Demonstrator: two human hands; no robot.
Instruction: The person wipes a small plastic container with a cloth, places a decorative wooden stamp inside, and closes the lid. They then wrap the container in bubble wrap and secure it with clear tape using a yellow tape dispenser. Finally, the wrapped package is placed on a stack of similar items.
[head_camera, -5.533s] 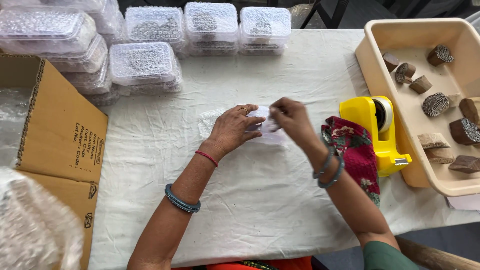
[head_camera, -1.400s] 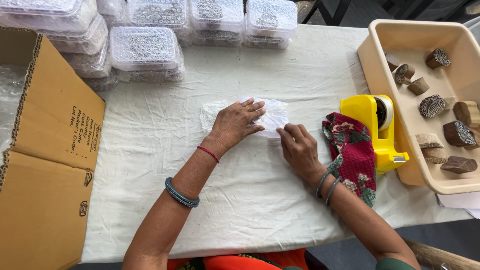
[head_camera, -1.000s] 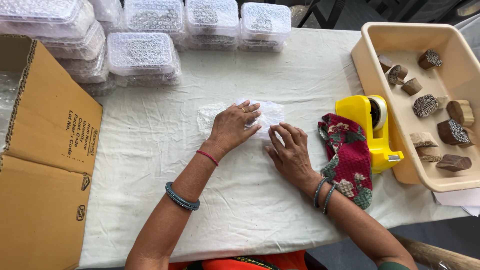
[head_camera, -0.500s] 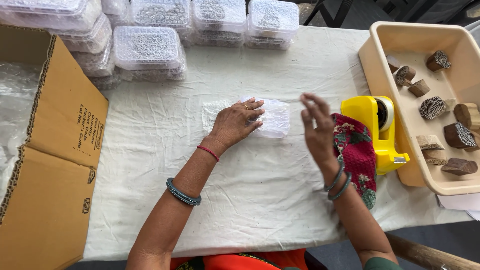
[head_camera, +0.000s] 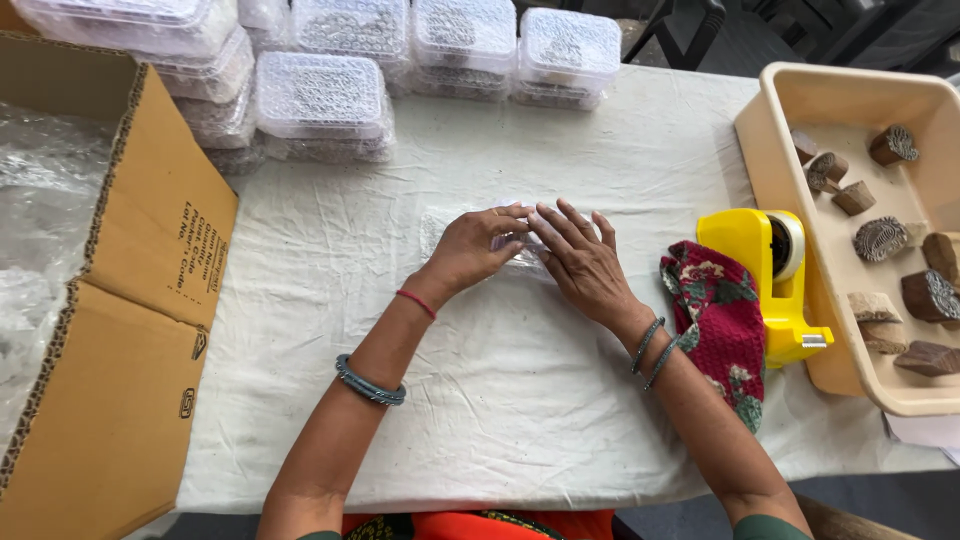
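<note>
Both flat hands, left hand (head_camera: 478, 245) and right hand (head_camera: 582, 260), press clear packet (head_camera: 440, 225), seemingly lengthwise left-right.

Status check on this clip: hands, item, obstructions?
Left hand and right hand flat on clear plastic packet, pressing it onto white tablecloth. Yellow tape dispenser beside right hand, nothing blocking.

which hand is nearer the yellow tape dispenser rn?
Right. The right hand lies flat on the clear packet at table centre, just left of the yellow tape dispenser, with the red floral cloth between. The left hand presses the same packet, farther left.
</note>
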